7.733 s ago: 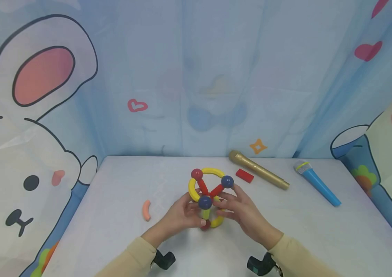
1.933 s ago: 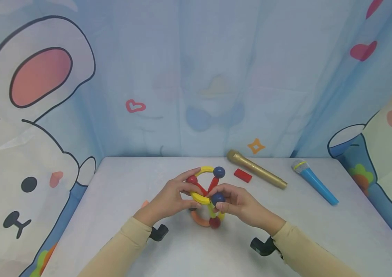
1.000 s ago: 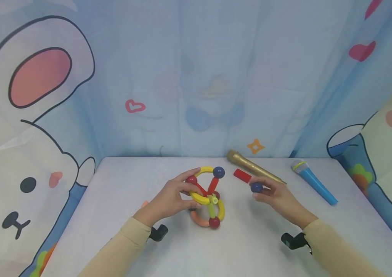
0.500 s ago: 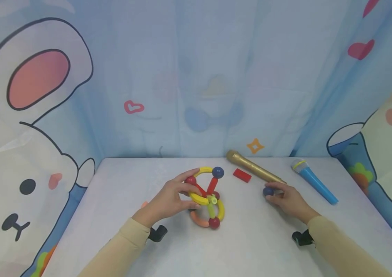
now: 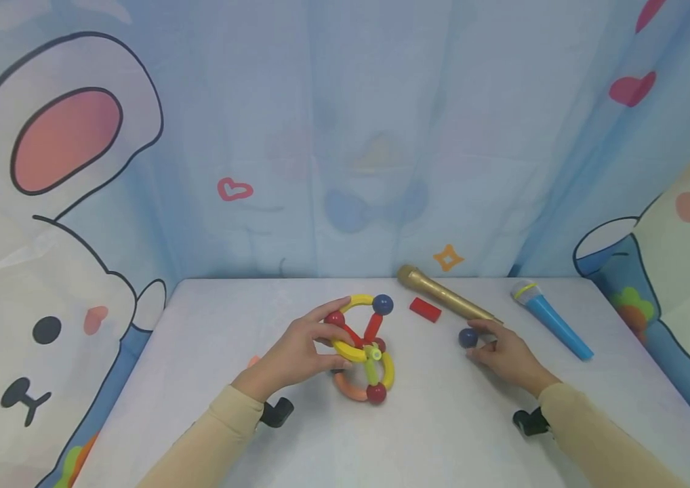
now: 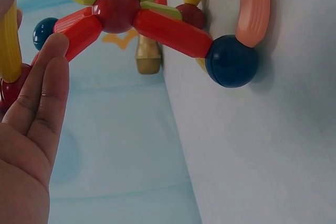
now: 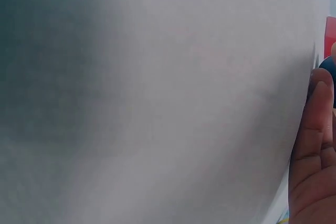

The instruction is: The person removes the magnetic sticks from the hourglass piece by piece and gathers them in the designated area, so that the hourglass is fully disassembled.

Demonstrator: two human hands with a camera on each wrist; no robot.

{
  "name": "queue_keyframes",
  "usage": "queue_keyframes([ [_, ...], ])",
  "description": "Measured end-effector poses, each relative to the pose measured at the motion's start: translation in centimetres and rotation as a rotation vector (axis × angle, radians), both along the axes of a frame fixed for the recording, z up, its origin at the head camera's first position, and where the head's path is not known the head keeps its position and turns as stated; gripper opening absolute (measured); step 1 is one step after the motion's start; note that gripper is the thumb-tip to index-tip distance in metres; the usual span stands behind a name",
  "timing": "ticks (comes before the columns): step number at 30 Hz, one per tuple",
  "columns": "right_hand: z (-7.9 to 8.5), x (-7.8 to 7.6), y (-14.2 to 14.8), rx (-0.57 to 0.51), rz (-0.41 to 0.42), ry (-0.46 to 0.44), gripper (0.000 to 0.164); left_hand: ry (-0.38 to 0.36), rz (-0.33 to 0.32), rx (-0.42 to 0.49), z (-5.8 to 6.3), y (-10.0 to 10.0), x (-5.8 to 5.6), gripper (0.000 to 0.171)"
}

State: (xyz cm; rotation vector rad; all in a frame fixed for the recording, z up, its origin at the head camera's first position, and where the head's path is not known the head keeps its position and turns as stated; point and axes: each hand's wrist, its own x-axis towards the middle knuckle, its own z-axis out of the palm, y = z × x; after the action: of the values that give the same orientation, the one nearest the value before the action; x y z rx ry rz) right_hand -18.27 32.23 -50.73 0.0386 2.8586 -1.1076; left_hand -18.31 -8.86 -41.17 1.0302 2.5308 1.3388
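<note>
My left hand [image 5: 299, 352] holds a magnetic ball-and-stick structure [image 5: 372, 332] by its upper left, fingers and thumb around a yellow curved stick [image 5: 350, 350]. The structure stands on the table, with red and blue balls joined by red, yellow, green and orange sticks. A light green stick [image 5: 375, 352] points outward with a bare end. In the left wrist view, a red ball [image 6: 116, 9] joins several sticks. To the right, a loose blue ball [image 5: 468, 338] lies on the table. My right hand [image 5: 506, 356] is beside it, fingertips at its right edge, fingers loosely bent.
A gold microphone [image 5: 445, 293] lies at the back, a red block [image 5: 425, 310] in front of it. Farther right is a blue toy microphone [image 5: 555, 322]. An orange curved stick [image 5: 253, 360] shows partly behind my left wrist. A printed curtain [image 5: 357, 135] hangs behind the table.
My right hand has pulled the blue ball off the structure, carried it right and set it on the table; its fingers have loosened from it. My left hand has kept its hold.
</note>
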Motion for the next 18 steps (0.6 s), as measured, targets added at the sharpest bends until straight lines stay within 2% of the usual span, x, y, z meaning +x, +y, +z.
queue_keyframes([
  [12, 0.9, 0.6, 0.2, 0.034, -0.033, 0.027, 0.072, 0.014, -0.013, 0.021, -0.2, -0.1, -0.2, 0.029],
  [18, 2.8, 1.2, -1.0, -0.017, -0.020, 0.113, 0.068, 0.005, -0.007, 0.016, -0.2, -0.1, -0.1, 0.029],
])
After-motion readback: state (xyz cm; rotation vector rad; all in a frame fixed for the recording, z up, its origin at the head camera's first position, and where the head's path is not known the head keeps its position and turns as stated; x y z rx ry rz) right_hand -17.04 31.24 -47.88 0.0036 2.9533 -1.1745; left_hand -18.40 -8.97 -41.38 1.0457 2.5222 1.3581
